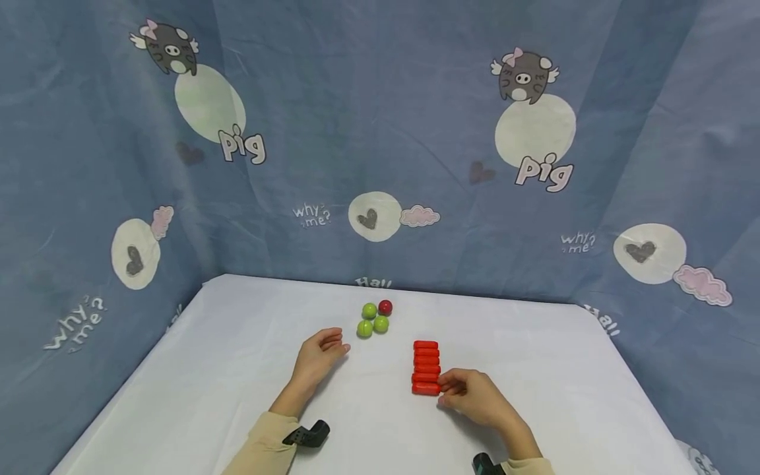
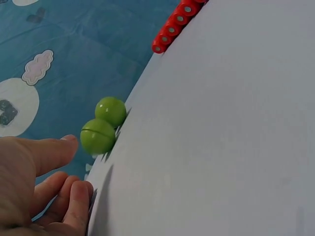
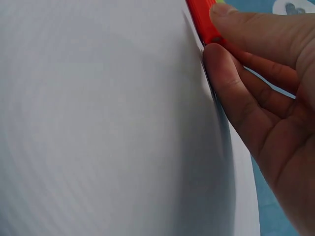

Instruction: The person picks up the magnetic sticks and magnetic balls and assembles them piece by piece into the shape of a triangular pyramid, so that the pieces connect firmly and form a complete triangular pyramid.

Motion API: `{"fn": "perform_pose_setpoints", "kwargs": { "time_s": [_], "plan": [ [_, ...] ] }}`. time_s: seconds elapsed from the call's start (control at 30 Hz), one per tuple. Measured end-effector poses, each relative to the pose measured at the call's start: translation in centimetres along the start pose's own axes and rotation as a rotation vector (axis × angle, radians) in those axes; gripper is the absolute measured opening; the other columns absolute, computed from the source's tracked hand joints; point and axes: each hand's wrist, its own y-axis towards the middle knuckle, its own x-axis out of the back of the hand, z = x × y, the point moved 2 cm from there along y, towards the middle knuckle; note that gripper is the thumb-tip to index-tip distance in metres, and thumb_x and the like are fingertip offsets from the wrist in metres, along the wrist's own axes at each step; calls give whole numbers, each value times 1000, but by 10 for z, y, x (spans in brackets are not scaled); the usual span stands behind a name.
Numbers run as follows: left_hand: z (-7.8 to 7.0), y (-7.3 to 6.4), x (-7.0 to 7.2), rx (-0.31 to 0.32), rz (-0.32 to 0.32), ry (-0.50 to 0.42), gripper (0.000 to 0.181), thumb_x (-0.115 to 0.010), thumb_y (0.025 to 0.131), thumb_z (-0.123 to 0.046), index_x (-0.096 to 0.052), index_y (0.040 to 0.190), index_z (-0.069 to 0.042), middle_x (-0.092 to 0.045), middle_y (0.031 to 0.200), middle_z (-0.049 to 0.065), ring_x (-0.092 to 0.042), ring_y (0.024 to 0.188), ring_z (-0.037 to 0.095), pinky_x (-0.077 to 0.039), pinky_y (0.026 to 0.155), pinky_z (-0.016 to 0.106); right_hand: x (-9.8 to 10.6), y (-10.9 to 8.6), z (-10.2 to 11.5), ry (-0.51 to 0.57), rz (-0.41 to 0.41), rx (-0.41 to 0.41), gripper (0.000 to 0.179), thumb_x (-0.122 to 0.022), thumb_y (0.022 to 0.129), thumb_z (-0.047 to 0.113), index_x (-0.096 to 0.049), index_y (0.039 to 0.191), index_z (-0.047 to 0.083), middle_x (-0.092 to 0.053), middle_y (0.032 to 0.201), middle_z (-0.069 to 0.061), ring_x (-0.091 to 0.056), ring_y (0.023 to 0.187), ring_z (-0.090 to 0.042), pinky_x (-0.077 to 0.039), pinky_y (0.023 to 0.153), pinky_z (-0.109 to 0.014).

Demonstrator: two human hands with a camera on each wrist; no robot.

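On the table [image 1: 208, 369], right hand [image 1: 475, 396] seemingly pinches nearest red cylinder [image 1: 425, 388]; left hand [image 1: 317, 359] rests loosely open.

Makeshift home recording booth: cartoon-pig bedsheet backdrop [image 1: 380, 132], white-covered table [image 1: 237, 369].

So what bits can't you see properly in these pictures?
- Head view: the near end of the red cylinders is covered by the right hand.
- Right wrist view: only a sliver of one cylinder shows between thumb and finger; the rest is cut off by the top edge.
- Left wrist view: the red ball and third green ball are out of sight; just two green balls show beyond the left hand.
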Motion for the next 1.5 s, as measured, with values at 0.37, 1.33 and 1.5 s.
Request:
{"fn": "perform_pose_setpoints", "kwargs": {
  "time_s": [0.37, 1.33, 1.5],
  "plan": [
    [-7, 13, -19, -5, -21, -24, 44, -76, 89, -8, -63, 130, 3, -67, 126, 21, -65, 116, 31, -55, 99, 38, -10, 3, 0, 1, -33, -6, 24, -82, 84, 15, -73, 106, 14, -72, 94, 5, -64, 80, -5, -52, 72, -21],
    [-11, 32, -44, -80, -49, 99, 44, -78, 88, -11, -65, 127, 2, -68, 121, 21, -66, 114, 32, -55, 99, 39, -12, 6, 7, -39, -78, 16, 24, -84, 82, 15, -73, 103, 14, -65, 81, 6, -58, 73, -4, -48, 67, -20],
    [-13, 32, -45, -89, -44, 94, 44, -78, 87, -10, -65, 127, 3, -69, 122, 21, -67, 114, 32, -56, 99, 39, -13, 6, 6, -45, -86, 34, 24, -84, 82, 13, -74, 103, 14, -67, 83, 7, -58, 73, -2, -49, 67, -20]
  ]
}}
